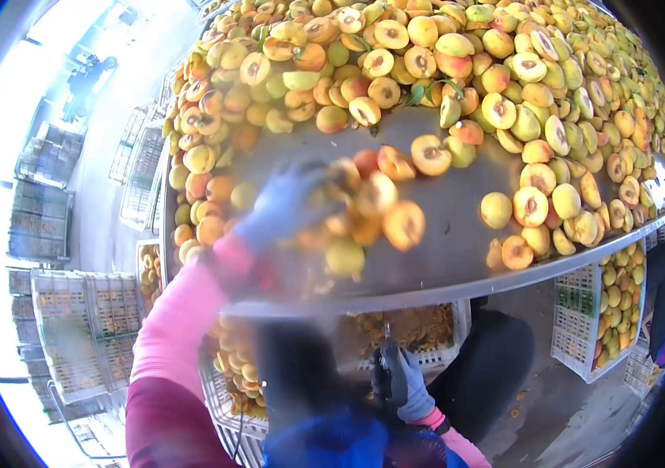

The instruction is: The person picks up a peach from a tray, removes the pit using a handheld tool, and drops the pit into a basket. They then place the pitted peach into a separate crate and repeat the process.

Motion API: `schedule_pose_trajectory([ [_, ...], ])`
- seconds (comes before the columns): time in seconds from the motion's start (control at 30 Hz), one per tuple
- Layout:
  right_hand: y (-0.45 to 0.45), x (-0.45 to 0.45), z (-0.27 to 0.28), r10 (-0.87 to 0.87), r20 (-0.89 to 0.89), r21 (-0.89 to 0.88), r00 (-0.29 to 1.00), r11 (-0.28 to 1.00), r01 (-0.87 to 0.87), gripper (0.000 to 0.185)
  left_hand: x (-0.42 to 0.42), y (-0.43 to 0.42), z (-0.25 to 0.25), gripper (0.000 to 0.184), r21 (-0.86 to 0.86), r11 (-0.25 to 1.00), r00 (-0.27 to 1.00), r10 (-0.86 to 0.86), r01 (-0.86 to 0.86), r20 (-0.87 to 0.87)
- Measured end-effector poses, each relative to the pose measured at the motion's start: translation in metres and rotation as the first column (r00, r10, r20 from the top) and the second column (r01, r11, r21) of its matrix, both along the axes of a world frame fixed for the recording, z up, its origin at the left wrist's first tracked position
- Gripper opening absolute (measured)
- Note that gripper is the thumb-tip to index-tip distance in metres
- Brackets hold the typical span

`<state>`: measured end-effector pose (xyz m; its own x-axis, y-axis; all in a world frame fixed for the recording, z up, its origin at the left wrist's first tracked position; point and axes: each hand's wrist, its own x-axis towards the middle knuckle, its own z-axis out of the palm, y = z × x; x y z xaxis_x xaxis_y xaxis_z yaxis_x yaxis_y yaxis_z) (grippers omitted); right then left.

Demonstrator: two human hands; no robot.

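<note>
My left hand (293,199), in a light blue-grey glove with dark fingers, reaches over the metal table (457,203). It is smeared by motion beside several halved peaches (379,195), so I cannot tell whether it grips one. Low in front of my body, my right hand (413,388) wears a similar glove and is closed. A small tool with a thin metal tip (387,331) points up from its dark fingers; the rest of the tool is hidden. Just beyond that tip, below the table edge, sits a crate (457,343) with brownish bits inside.
A large heap of peaches (426,47), many cut in half, covers the table's far side and right. Under the table edge (395,300) are peach-filled crates, one at the right (574,320). Stacked crates (75,327) stand on the left floor. My knees flank the middle crate.
</note>
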<state>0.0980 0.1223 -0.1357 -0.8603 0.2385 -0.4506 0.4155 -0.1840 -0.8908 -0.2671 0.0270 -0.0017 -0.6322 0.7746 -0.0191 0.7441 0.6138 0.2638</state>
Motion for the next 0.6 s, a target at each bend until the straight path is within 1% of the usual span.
schedule_pose_trajectory([
  [0.03, 0.006, -0.009, 0.014, -0.006, 0.05, -0.087, 0.999, 0.996, 0.01, 0.037, 0.01, 0.005, 0.014, 0.05, 0.023, 0.998, 0.99, -0.054, 0.051, 0.133],
  [0.07, 0.009, -0.014, 0.02, -0.009, 0.063, -0.11, 0.998, 0.994, 0.016, 0.037, 0.011, 0.008, 0.022, 0.047, 0.127, 0.992, 0.979, -0.052, 0.027, 0.199],
  [0.1, 0.013, -0.02, 0.026, -0.013, 0.077, -0.133, 0.997, 0.991, 0.023, 0.036, -0.001, 0.016, 0.038, 0.045, 0.107, 0.988, 0.994, -0.11, 0.111, -0.021],
  [0.13, 0.016, -0.025, 0.032, -0.016, 0.091, -0.156, 0.996, 0.987, 0.03, 0.035, -0.021, 0.022, 0.05, 0.044, 0.068, 0.98, 0.957, -0.169, 0.189, -0.235],
  [0.17, 0.016, -0.026, 0.032, -0.043, 0.127, -0.215, 0.991, 0.974, 0.07, 0.035, -0.05, 0.024, 0.051, 0.043, 0.167, 0.985, 0.964, 0.009, 0.037, -0.265],
  [0.2, 0.018, -0.026, 0.032, -0.037, 0.119, -0.207, 0.992, 0.976, 0.062, 0.033, -0.088, 0.024, 0.052, 0.041, 0.268, 0.957, 0.942, 0.187, -0.111, -0.278],
  [0.23, 0.02, -0.026, 0.031, -0.032, 0.111, -0.199, 0.993, 0.979, 0.054, 0.031, -0.14, 0.018, 0.047, 0.042, 0.256, 0.959, 0.882, 0.221, -0.12, -0.416],
  [0.27, 0.022, -0.025, 0.03, 0.007, 0.062, -0.121, 0.998, 0.993, 0.001, 0.028, -0.191, 0.015, 0.044, 0.044, 0.245, 0.961, 0.801, 0.246, -0.128, -0.546],
  [0.3, 0.025, -0.029, 0.032, 0.042, -0.04, 0.04, 0.998, 0.998, -0.041, 0.025, -0.226, 0.02, 0.048, 0.048, 0.256, 0.93, 0.773, 0.363, -0.265, -0.52],
  [0.33, 0.028, -0.033, 0.033, 0.078, -0.128, 0.212, 0.989, 0.976, -0.05, 0.025, -0.253, 0.028, 0.049, 0.054, 0.261, 0.881, 0.731, 0.474, -0.395, -0.491],
  [0.37, 0.033, -0.042, 0.038, 0.145, -0.253, 0.451, 0.957, 0.892, -0.015, 0.028, -0.269, 0.04, 0.056, 0.061, 0.109, 0.852, 0.771, 0.512, -0.512, -0.378],
  [0.4, 0.041, -0.05, 0.045, 0.204, -0.29, 0.567, 0.935, 0.824, -0.004, 0.033, -0.285, 0.051, 0.063, 0.069, -0.062, 0.802, 0.785, 0.561, -0.594, -0.262],
  [0.43, 0.048, -0.058, 0.052, 0.258, -0.319, 0.673, 0.912, 0.739, 0.026, 0.039, -0.316, 0.054, 0.052, 0.071, -0.146, 0.786, 0.784, 0.545, -0.601, -0.296],
  [0.47, 0.055, -0.064, 0.064, 0.275, -0.291, 0.686, 0.916, 0.728, 0.0, 0.046, -0.334, 0.065, 0.057, 0.071, -0.213, 0.846, 0.87, 0.49, -0.488, -0.047],
  [0.5, 0.058, -0.067, 0.069, 0.292, -0.263, 0.694, 0.92, 0.72, -0.03, 0.053, -0.367, 0.067, 0.041, 0.067, -0.2, 0.881, 0.892, 0.448, -0.428, 0.065],
  [0.57, 0.06, -0.068, 0.065, 0.242, -0.281, 0.595, 0.929, 0.803, -0.03, 0.054, -0.39, 0.069, 0.022, 0.06, -0.176, 0.903, 0.864, 0.428, -0.393, 0.265],
  [0.6, 0.059, -0.067, 0.062, 0.216, -0.27, 0.561, 0.938, 0.827, -0.029, 0.052, -0.384, 0.08, 0.024, 0.056, -0.167, 0.895, 0.823, 0.446, -0.413, 0.352],
])
